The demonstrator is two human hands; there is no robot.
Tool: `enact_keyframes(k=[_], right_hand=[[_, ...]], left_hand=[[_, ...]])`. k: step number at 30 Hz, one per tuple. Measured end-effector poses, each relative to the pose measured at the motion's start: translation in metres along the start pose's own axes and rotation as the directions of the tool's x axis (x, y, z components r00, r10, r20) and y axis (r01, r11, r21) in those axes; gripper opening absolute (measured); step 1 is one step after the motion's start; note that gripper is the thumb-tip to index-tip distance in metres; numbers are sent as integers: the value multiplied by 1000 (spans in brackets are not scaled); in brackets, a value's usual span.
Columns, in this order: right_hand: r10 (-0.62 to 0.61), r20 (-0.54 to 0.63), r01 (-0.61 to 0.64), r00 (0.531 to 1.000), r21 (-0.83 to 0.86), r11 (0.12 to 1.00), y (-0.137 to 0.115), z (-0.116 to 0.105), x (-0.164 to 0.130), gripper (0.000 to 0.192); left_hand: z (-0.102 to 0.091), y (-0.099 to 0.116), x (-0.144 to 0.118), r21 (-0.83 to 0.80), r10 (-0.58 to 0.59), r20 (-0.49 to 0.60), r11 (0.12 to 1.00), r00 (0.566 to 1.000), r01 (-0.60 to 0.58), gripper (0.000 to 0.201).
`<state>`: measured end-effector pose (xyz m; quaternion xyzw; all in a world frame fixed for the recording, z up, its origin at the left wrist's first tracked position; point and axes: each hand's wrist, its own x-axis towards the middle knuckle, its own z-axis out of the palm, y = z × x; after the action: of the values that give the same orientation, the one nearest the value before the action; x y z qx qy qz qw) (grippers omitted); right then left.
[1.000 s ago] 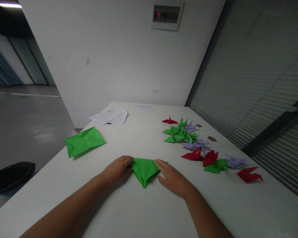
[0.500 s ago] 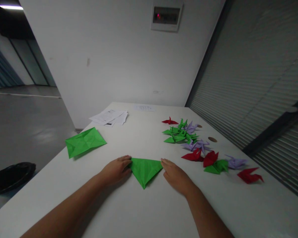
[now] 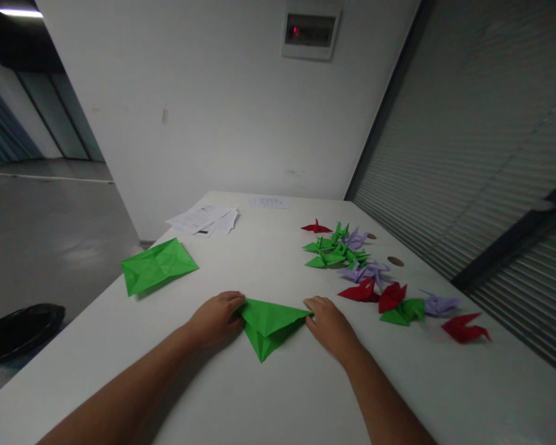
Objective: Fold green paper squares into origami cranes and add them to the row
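A green sheet of origami paper [image 3: 269, 321], folded into a triangle with its point toward me, lies on the white table. Its upper layer stands slightly away from the lower one, leaving a dark gap near the front point. My left hand [image 3: 219, 316] pinches the left corner. At the right corner, my right hand [image 3: 330, 322] holds the paper between thumb and fingers. To the left lies another green sheet [image 3: 160, 266], creased and spread out. Folded paper cranes in green [image 3: 336, 254], red [image 3: 391, 296] and purple [image 3: 440, 305] sit to the right.
Printed papers [image 3: 204, 219] lie at the table's far left, and one more sheet [image 3: 269, 202] is near the wall. A black-lined bin [image 3: 21, 334] stands on the floor at left. Window blinds [image 3: 482, 142] run along the right side.
The folded paper has turned slightly, its right corner lower and farther right, its front point nearer me. The layers have parted. My right hand has shifted slightly right.
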<state>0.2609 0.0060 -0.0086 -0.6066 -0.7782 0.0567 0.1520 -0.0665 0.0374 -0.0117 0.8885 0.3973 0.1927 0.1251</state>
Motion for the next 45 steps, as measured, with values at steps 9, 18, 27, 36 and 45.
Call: enact_keyframes(k=[9,18,27,36,45], right_hand=[[58,-22,-54,998,182,982,-5,0,3,17],[311,-155,-102,938,733,673,5,18,9,46],[272,87,-118,958,988,100,-14,28,7,60],[84,216,-228,973,960,162,-34,18,-3,58],[116,159,-184,980,948,259,-23,20,1,53]], left_hand=[[-5,2,2,42,-15,-2,999,1000,15,22],[-1,-6,1,-103,-194,-75,977,978,185,24],[7,-11,4,-594,-436,-126,753,891,284,29],[11,-5,6,-834,-491,-118,521,863,182,31],[7,4,6,-944,-445,-38,309,895,113,37]])
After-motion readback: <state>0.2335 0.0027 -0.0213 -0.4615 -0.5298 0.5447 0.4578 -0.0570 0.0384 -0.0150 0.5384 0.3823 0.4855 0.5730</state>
